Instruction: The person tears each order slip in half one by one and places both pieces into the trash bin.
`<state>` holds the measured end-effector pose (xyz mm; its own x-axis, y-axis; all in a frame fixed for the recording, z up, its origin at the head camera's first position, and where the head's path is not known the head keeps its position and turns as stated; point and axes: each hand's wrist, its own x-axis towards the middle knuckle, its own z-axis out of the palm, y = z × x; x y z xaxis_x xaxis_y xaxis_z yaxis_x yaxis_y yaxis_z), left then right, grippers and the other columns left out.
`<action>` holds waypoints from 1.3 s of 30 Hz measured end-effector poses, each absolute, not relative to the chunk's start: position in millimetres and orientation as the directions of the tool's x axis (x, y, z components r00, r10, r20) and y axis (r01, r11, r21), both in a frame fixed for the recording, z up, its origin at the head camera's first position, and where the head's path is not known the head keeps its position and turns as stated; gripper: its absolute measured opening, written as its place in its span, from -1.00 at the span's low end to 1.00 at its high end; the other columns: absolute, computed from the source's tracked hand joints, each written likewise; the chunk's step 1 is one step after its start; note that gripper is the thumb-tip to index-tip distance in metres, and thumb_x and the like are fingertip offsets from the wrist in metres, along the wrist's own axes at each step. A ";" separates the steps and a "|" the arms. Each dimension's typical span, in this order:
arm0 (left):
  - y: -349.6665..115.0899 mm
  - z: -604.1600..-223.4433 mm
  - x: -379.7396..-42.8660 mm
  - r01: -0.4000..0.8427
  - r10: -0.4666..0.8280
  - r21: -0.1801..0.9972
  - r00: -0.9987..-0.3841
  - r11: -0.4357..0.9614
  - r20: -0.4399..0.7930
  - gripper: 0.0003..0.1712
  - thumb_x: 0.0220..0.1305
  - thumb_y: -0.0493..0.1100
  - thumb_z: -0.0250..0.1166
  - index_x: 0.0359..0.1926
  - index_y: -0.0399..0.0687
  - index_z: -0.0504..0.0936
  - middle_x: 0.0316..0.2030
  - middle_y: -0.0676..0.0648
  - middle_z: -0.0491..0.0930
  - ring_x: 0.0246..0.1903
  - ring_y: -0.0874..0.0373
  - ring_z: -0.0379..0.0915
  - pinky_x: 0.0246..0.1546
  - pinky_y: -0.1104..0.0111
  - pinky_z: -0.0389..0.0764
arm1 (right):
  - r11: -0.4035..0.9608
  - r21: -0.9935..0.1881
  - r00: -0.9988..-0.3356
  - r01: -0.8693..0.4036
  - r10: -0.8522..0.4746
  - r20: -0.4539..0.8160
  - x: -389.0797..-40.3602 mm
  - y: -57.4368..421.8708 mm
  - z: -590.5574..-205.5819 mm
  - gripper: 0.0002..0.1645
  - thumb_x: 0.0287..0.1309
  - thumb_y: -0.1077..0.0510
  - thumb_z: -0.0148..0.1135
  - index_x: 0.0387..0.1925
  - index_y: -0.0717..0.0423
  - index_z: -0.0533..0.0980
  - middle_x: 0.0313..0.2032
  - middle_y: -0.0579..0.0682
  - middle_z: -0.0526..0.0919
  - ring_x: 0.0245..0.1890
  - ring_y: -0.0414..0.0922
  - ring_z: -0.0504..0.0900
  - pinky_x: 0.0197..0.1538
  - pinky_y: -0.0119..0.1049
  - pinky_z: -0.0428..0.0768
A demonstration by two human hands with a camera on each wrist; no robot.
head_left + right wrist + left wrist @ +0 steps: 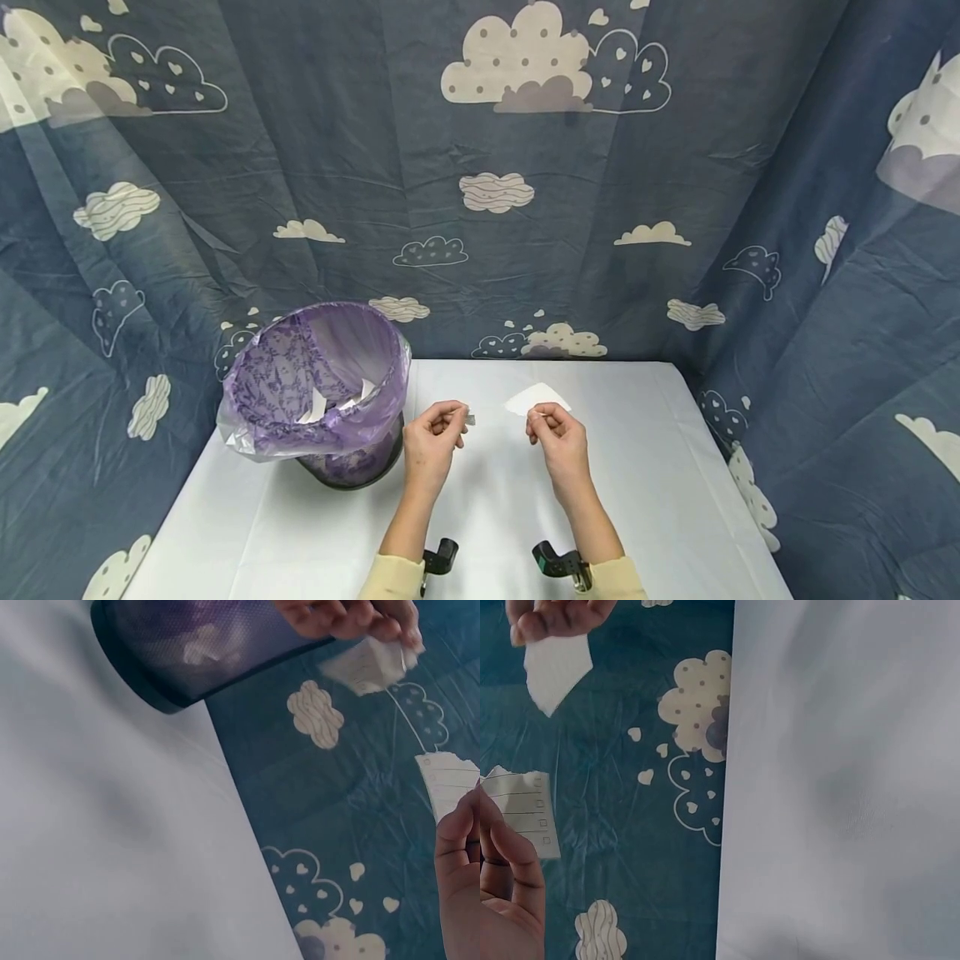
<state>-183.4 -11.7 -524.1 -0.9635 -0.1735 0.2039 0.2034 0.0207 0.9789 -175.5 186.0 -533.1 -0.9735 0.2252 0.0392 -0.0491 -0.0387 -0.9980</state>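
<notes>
My left hand (435, 446) pinches a torn piece of paper (526, 814) between thumb and fingers; lines and small checkboxes are printed on it in the left wrist view. In the head view only a small greyish bit of it shows past the fingertips. A second torn piece of paper (538, 398), white in the head view, is pinched by my right hand (561, 446). Ruled lines show on this piece in the right wrist view. The hands are apart, both held up over the white table (487, 533), with the left one closer to the bin.
A mesh bin (142, 675) lined with a purple bag (367, 342) stands left of my left hand, its mouth facing up. White paper scraps (315, 406) lie inside. A dark blue cloud-print curtain (375, 150) hangs behind and at both sides of the table.
</notes>
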 end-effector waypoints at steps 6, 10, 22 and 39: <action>-13.5 -524.9 -184.2 0.208 -0.167 0.978 -0.964 0.018 0.208 -0.93 0.34 -0.18 0.50 -0.25 -0.09 0.83 -0.52 -0.24 0.72 -0.68 0.26 0.51 -0.60 0.52 0.51 | -0.038 -0.998 -0.969 -0.050 0.246 0.039 -175.5 190.2 -532.6 -0.89 0.47 0.30 0.24 -0.16 0.34 0.56 -0.49 -0.12 0.60 -0.45 -0.24 0.55 -0.30 -0.45 0.58; -13.3 -524.6 -182.8 0.198 -0.158 0.980 -0.967 0.015 0.198 -0.93 0.35 -0.17 0.50 -0.25 -0.08 0.83 -0.52 -0.23 0.71 -0.68 0.25 0.52 -0.59 0.52 0.51 | -0.018 -0.999 -0.968 -0.048 0.248 0.043 -175.1 189.1 -533.2 -0.90 0.45 0.29 0.25 -0.17 0.32 0.56 -0.50 -0.13 0.60 -0.47 -0.25 0.55 -0.31 -0.45 0.58; -11.4 -522.2 -181.9 0.188 -0.156 0.982 -0.970 0.010 0.187 -0.93 0.34 -0.19 0.49 -0.24 -0.11 0.82 -0.51 -0.21 0.72 -0.68 0.26 0.51 -0.59 0.50 0.52 | -0.032 -0.999 -0.973 -0.040 0.230 0.031 -175.0 184.7 -533.7 -0.91 0.45 0.30 0.25 -0.15 0.31 0.56 -0.48 -0.11 0.61 -0.44 -0.23 0.55 -0.30 -0.45 0.58; -17.2 -498.5 -179.8 0.294 -0.182 0.955 -0.938 0.040 0.296 -0.95 0.34 -0.22 0.49 -0.26 -0.12 0.82 -0.53 -0.24 0.72 -0.69 0.30 0.51 -0.60 0.52 0.50 | -0.020 -0.995 -0.982 -0.095 0.166 0.090 -186.4 163.0 -507.6 -0.91 0.46 0.26 0.26 -0.15 0.26 0.57 -0.46 -0.08 0.61 -0.43 -0.20 0.56 -0.28 -0.43 0.61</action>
<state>-179.8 -17.2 -498.5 -0.9376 -0.1821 0.2961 0.2938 0.0402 0.9550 -186.4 163.0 -507.6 -0.9819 0.1665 0.0900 -0.0946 -0.0198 -0.9953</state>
